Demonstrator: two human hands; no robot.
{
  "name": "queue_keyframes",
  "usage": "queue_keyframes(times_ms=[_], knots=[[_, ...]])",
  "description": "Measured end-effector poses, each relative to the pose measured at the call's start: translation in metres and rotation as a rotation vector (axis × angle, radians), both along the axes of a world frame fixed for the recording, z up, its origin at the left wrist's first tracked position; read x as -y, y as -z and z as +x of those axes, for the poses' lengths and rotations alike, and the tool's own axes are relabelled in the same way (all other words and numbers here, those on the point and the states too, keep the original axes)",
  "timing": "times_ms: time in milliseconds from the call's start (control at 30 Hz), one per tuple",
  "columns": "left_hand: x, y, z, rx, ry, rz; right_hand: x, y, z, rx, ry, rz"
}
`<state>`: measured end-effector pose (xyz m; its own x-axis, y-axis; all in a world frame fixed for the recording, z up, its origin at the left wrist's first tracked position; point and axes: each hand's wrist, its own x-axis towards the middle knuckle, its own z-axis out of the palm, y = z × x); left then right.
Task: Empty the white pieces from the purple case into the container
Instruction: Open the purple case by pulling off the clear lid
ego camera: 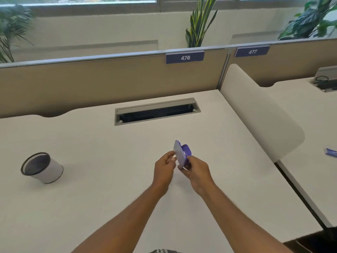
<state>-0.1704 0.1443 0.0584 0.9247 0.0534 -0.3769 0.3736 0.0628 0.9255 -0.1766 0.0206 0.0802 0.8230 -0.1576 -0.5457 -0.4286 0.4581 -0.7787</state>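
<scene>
The purple case point(180, 154) is held above the middle of the white desk, hinged open, its pale lid toward me and the darker half behind. My right hand point(196, 171) grips the case from below and the right. My left hand point(165, 166) touches the lid's left edge with thumb and fingertips; a small white bit shows there, too small to tell what it is. The container point(42, 168), a white cylinder with a dark mesh rim, stands at the desk's left, well away from both hands. The case's inside is hidden.
A grey cable hatch point(156, 111) lies open in the desk point(109, 179) behind the hands. A beige partition with labels 476 and 477 runs along the back. A rounded white divider point(259, 114) borders the right side, with a purple object point(331, 152) on the neighbouring desk.
</scene>
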Motion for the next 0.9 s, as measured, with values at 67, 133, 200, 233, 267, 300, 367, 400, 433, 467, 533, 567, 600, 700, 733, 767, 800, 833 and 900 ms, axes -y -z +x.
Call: queue_keyframes(times_ms=[67, 133, 200, 233, 267, 300, 367, 400, 433, 467, 533, 567, 600, 700, 733, 767, 800, 833, 900], knots=[[-0.018, -0.01, -0.01, 0.016, -0.028, -0.029, -0.017, -0.005, -0.01, 0.012, -0.007, 0.123], [-0.034, -0.022, -0.019, 0.058, -0.019, -0.059, -0.034, -0.008, -0.018, 0.011, -0.025, 0.23], [-0.051, -0.031, -0.029, 0.064, -0.045, -0.126, -0.051, -0.012, -0.027, 0.002, -0.046, 0.324], [-0.06, -0.034, -0.034, 0.058, -0.063, -0.168, -0.061, -0.014, -0.032, -0.002, -0.056, 0.372], [-0.069, -0.036, -0.038, 0.049, -0.079, -0.217, -0.069, -0.018, -0.037, -0.004, -0.068, 0.419], [-0.076, -0.037, -0.041, 0.033, -0.104, -0.276, -0.078, -0.021, -0.041, -0.006, -0.083, 0.456], [-0.092, -0.038, -0.048, -0.011, -0.167, -0.399, -0.093, -0.028, -0.05, -0.009, -0.116, 0.508], [-0.099, -0.039, -0.051, -0.031, -0.188, -0.456, -0.099, -0.031, -0.054, -0.012, -0.129, 0.533], [-0.107, -0.039, -0.054, -0.046, -0.199, -0.512, -0.106, -0.034, -0.058, -0.015, -0.143, 0.56], [-0.114, -0.038, -0.056, -0.053, -0.204, -0.563, -0.112, -0.035, -0.061, -0.019, -0.154, 0.584], [-0.127, -0.038, -0.062, -0.066, -0.207, -0.648, -0.126, -0.038, -0.068, -0.031, -0.177, 0.629], [-0.133, -0.039, -0.065, -0.073, -0.202, -0.687, -0.132, -0.038, -0.071, -0.037, -0.193, 0.648], [-0.137, -0.041, -0.068, -0.078, -0.196, -0.724, -0.136, -0.039, -0.074, -0.04, -0.212, 0.663], [-0.151, -0.045, -0.075, -0.08, -0.21, -0.795, -0.149, -0.041, -0.08, -0.05, -0.289, 0.647], [-0.155, -0.046, -0.077, -0.077, -0.223, -0.807, -0.151, -0.042, -0.082, -0.054, -0.313, 0.617], [-0.158, -0.046, -0.079, -0.076, -0.234, -0.818, -0.154, -0.042, -0.083, -0.061, -0.336, 0.572], [-0.16, -0.045, -0.08, -0.072, -0.242, -0.834, -0.155, -0.043, -0.083, -0.068, -0.357, 0.515], [-0.162, -0.045, -0.081, -0.07, -0.251, -0.851, -0.156, -0.043, -0.083, -0.077, -0.373, 0.45], [-0.164, -0.043, -0.082, -0.082, -0.265, -0.873, -0.157, -0.046, -0.083, -0.073, -0.418, 0.304]])
